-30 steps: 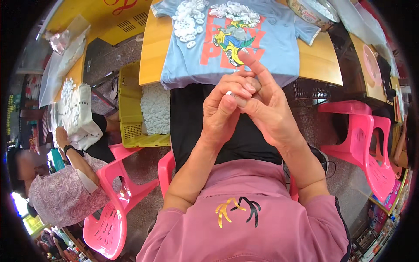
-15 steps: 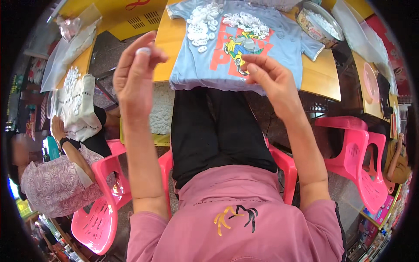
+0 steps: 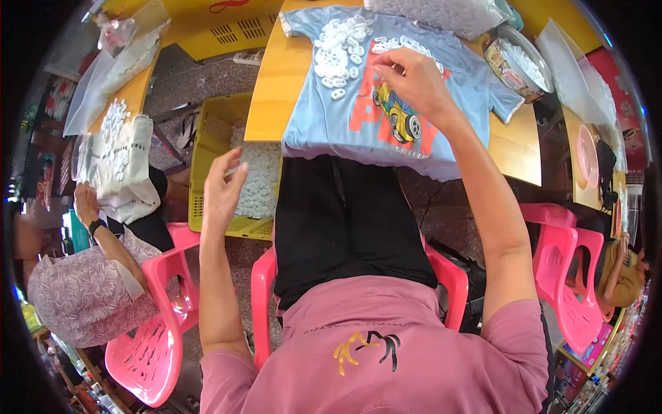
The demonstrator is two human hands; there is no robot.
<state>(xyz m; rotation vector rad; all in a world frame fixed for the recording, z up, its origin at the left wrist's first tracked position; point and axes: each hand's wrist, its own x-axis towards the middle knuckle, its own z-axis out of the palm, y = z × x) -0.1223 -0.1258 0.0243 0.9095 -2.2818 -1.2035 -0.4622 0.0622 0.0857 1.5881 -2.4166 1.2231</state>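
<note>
A light-blue T-shirt (image 3: 310, 117) with a red, yellow and green vehicle print lies spread on the wooden table. On it sit a pile of small white oval pieces with holes (image 3: 336, 52) and a second cluster of white pieces (image 3: 410, 45), partly behind my right hand (image 3: 414, 79). That hand is over the cluster, its thumb and fingers drawn together at the tips; anything between them is too small to make out. My left hand (image 3: 222, 183) hovers beside the table over a yellow basket (image 3: 200, 176) holding many white pieces (image 3: 256, 183). Its fingers are loosely extended, thumb apart, and appear bare.
At the table's far right stands a round tin (image 3: 507, 65) of white pieces, near bagged white pieces (image 3: 441, 14). Pink plastic chairs (image 3: 162, 324) flank me. On the left, a person's hand (image 3: 86, 203) rests by a cream cloth (image 3: 124, 165) with white pieces on it.
My left hand has dropped from beside the table edge to over the basket, its fingers loosening. My right hand has reached forward over the white cluster. The view has shifted slightly.
</note>
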